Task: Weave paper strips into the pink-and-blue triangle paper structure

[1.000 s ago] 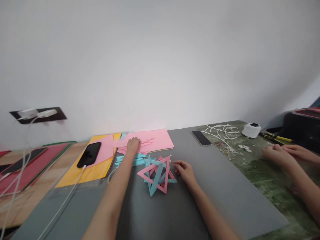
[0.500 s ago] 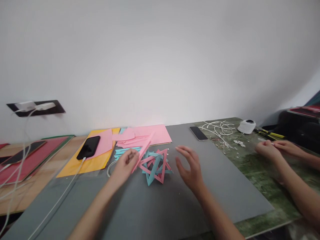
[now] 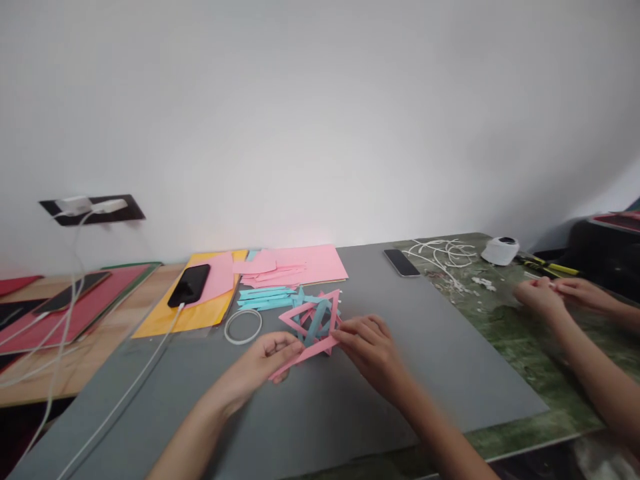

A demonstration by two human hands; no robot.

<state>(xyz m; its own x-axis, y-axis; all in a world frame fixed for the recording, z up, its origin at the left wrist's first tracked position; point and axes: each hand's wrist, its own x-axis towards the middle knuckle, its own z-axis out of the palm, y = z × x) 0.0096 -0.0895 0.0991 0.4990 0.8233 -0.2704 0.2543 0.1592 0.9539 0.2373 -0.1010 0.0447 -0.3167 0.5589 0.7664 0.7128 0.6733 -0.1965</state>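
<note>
My left hand (image 3: 273, 357) pinches one end of a folded pink paper strip (image 3: 313, 349). At the strip's other end, the fingers of my right hand (image 3: 367, 343) are closed on it, so it spans between both hands. Just behind it rests a star-like model of interlocked pink and blue paper strips (image 3: 316, 317), partly covered by the strip and fingers. Left of the model lies a pale ring (image 3: 243, 327), with loose blue paper strips (image 3: 265, 298) beyond it.
Pink paper sheets (image 3: 325, 261) lie by the wall, near a charging black phone (image 3: 189, 285) on a yellow envelope (image 3: 155, 325). Another phone (image 3: 401, 263) is on the grey board (image 3: 430, 373). At right, a co-worker's hands (image 3: 560, 297) work near white cords (image 3: 445, 253).
My left hand has lowered the pink strip from upright to nearly level in front of the model. My right hand, open before, has come in and closed on its other end.
</note>
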